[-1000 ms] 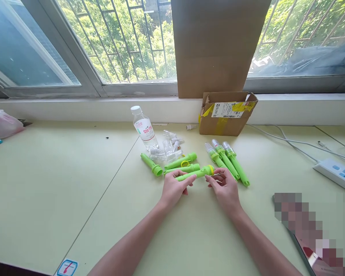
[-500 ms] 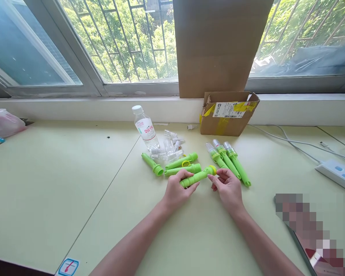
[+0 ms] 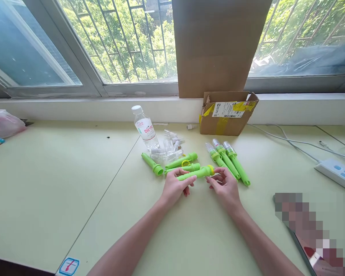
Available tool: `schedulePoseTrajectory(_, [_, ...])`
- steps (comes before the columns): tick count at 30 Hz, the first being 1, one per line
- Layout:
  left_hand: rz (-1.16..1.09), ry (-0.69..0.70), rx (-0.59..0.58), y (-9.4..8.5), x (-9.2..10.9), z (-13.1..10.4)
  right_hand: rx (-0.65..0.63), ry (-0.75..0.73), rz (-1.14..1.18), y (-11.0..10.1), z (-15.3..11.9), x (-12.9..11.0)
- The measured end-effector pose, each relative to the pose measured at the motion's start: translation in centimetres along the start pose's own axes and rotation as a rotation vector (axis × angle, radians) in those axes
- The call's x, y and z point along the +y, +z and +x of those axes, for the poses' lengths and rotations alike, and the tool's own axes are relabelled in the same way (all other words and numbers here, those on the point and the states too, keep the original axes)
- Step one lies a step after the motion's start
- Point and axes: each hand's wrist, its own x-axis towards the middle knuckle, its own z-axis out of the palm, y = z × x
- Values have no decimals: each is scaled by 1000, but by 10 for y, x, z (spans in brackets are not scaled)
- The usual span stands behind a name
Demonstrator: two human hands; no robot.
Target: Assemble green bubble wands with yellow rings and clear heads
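Note:
My left hand [image 3: 174, 186] is closed around a bright green plastic tube [image 3: 197, 173], which lies nearly level just above the table. At the tube's right end sits a yellow ring [image 3: 212, 170], and the curled fingers of my right hand [image 3: 225, 188] pinch it there. Behind the held tube lie two more green tubes, one of them [image 3: 181, 161] farther back, with a loose yellow ring [image 3: 185, 163] by them. Another green tube [image 3: 152, 164] rests to the left, its threaded end towards me. Clear plastic caps and small white parts [image 3: 169, 147] form a pile behind them.
Three green tubes with clear caps [image 3: 232, 163] lie right of my hands. A water bottle [image 3: 146, 128] stands behind the pile. Farther back are a small white-and-clear part [image 3: 190, 127] and a cardboard box [image 3: 227, 124]. A power strip [image 3: 336, 174] and a partly blurred phone [image 3: 299, 241] lie right.
The held tube has tipped closer to level, its left part rising slightly. The fingers of my left hand have shifted around it. My right hand stays at the yellow ring.

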Motion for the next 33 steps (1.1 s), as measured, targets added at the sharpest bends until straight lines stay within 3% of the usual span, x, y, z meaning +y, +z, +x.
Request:
schedulePoseTrajectory(10, [-115,-93,-36,-8,-1,8,-24,-101,-144,3,-6,-5])
schedulePoseTrajectory(14, [-124,-103,-50,-7,-2,8,33,-113,-174,4,-7,-2])
schedulePoseTrajectory(23, [81,59,135,5,-4,0,132,-85,-165,3,-5,2])
schedulePoseTrajectory(33, [1,-4,65,1,-1,3,137,-202,-240,6,-6,-1])
